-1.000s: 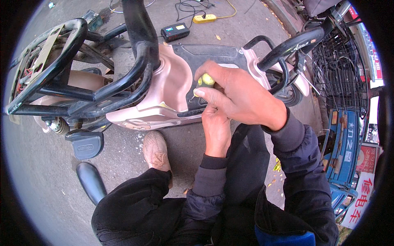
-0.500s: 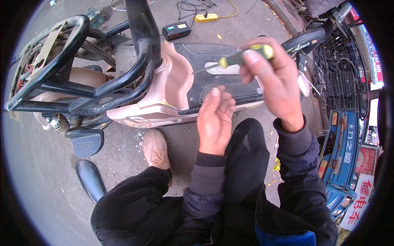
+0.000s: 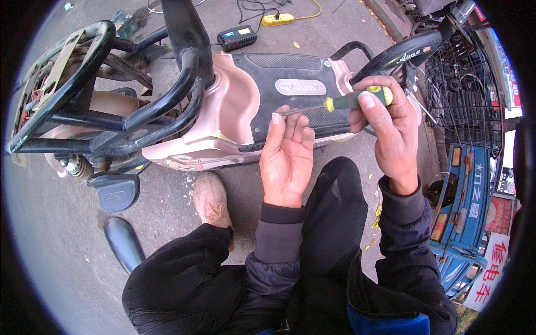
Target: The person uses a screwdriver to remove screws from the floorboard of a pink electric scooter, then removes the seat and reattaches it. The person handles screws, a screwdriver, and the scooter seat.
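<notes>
Screwdriver held over the scooter

Scooter (image 3: 223, 111) lay tipped on the pavement, pink body on the left. Left hand (image 3: 287, 159) was open, palm up, fingertips touching the screwdriver (image 3: 340, 103) shaft. Right hand (image 3: 391, 125) gripped its green-yellow handle, just above the black footboard (image 3: 290, 78).

The screwdriver (image 3: 349, 101) is showing a dark green grip with yellow ends and a silvery shaft. The scooter body (image 3: 223, 111) is glowing pale pink, its footboard (image 3: 290, 89) wearing black with a ribbed pattern and a grey oval plate. The frame tubes (image 3: 151, 106) are running black on the left. Far back, a power strip (image 3: 277, 19) is showing yellow beside a black box (image 3: 237, 38) with what looks like a green label. The shoe (image 3: 212, 201) is looking dusty beige; the sleeves (image 3: 279, 240) are looking dark.
</notes>
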Motion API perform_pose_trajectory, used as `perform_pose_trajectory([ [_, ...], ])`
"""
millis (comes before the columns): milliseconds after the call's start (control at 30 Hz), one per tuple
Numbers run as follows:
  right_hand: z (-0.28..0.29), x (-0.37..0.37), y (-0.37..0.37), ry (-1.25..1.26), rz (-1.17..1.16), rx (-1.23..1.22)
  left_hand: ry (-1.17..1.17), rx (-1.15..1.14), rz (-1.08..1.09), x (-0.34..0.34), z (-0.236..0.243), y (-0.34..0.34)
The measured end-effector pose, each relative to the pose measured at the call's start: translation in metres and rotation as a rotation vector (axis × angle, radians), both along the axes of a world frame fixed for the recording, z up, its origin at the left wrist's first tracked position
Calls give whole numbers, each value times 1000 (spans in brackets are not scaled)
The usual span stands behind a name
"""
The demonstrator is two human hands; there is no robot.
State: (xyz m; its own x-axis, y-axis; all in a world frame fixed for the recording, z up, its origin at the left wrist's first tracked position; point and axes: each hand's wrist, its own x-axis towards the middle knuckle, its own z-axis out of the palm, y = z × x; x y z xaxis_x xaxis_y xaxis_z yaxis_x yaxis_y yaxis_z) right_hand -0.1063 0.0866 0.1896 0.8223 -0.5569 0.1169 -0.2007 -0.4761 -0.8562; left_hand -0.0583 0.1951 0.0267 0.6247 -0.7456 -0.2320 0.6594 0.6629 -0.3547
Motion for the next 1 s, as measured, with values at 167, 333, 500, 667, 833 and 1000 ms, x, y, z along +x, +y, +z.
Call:
perform_pose_trajectory([
  [167,5,0,1,10,3,23,-13,17,12,1,3,0],
  [333,5,0,1,31,-10,22,-33,71,29,0,3,1],
  [500,4,0,-3,146,-55,-45,-139,232,67,3,4,3],
  [667,-5,0,-9,149,-127,72,-149,235,47,9,7,3],
  [833,-28,12,-21,-24,-142,191,8,9,54,38,4,-34],
  [1000,-62,68,-49,-75,-106,-35,87,-110,50,110,-23,-92],
])
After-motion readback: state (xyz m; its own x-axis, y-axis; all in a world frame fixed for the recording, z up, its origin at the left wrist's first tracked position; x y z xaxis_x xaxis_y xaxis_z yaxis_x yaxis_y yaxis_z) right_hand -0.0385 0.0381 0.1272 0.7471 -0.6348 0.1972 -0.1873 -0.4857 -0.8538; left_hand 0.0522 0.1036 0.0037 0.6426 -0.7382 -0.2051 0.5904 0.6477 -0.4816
